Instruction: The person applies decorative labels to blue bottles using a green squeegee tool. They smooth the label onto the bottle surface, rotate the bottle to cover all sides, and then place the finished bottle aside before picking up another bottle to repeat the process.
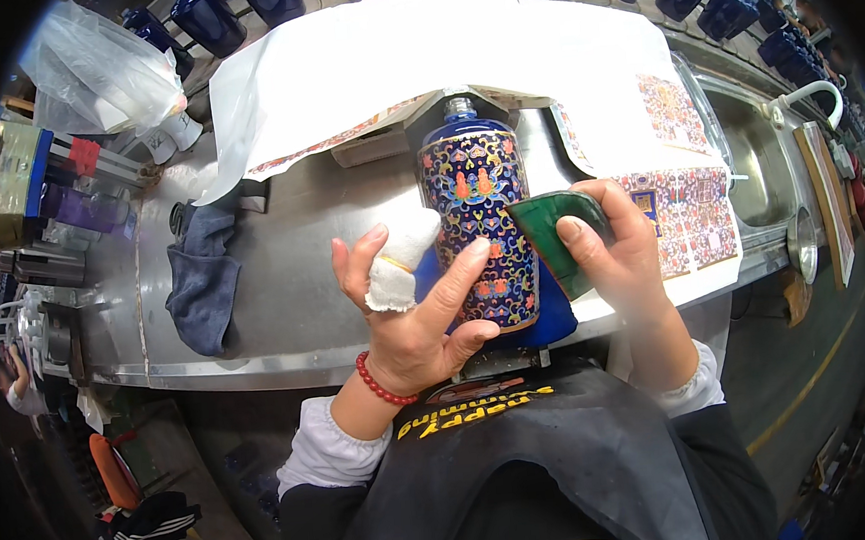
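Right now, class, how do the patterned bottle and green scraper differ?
The patterned bottle bears colourful ornament; the green scraper shows none. The bottle is larger and rounded, the scraper thin and flat. The scraper sits in the right hand's grip; the bottle does not.

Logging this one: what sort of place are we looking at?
Probably a bottle-decorating workshop: many similar dark-blue vessels stand along the far side, patterned sheets lie on the metal workbench, and a bottle with a similarly ornate pattern is at the person's hands.
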